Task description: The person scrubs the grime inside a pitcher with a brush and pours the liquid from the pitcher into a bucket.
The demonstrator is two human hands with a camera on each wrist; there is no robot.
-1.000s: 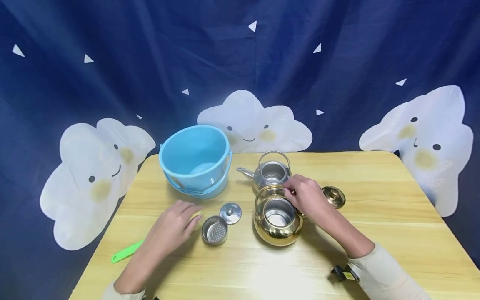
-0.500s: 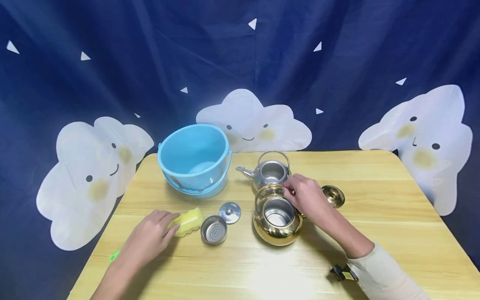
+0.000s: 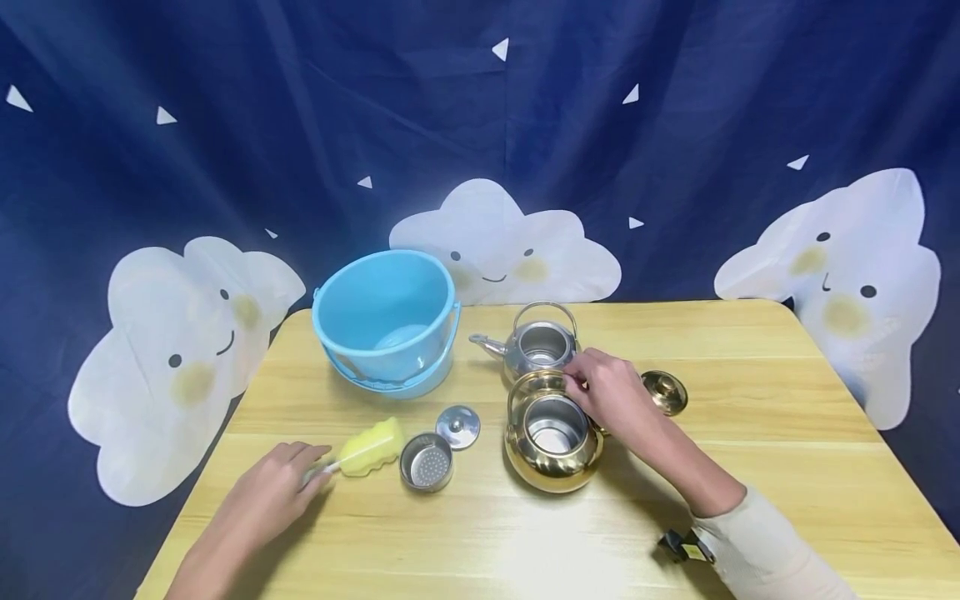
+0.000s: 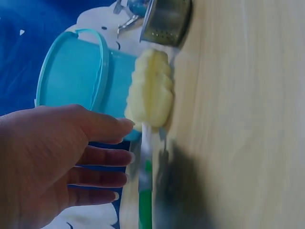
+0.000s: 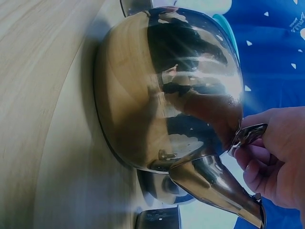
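A sponge brush (image 3: 372, 447) with a yellow wavy head lies on the table at left of centre; its green handle (image 4: 145, 207) shows in the left wrist view. Beside its shaft is my left hand (image 3: 270, 487), fingers extended and not curled round it. My right hand (image 3: 611, 390) pinches the handle of the gold kettle (image 3: 558, 473), which stands upright and lidless on the table. In the right wrist view the thumb and fingers hold the handle's base just above the spout (image 5: 214, 183). Right behind is a lidless silver kettle (image 3: 517, 360), partly hidden.
A blue bucket (image 3: 390, 363) stands at the back left. Between brush and gold kettle sit a metal strainer cup (image 3: 426, 465) and a silver lid (image 3: 457, 427). A gold lid (image 3: 666, 393) lies right of the kettles. A dark blue curtain hangs behind the table.
My left hand has drawn back to the left and nearer along the brush, uncovering its yellow head, then its white shaft. The right hand keeps its hold on the gold kettle.
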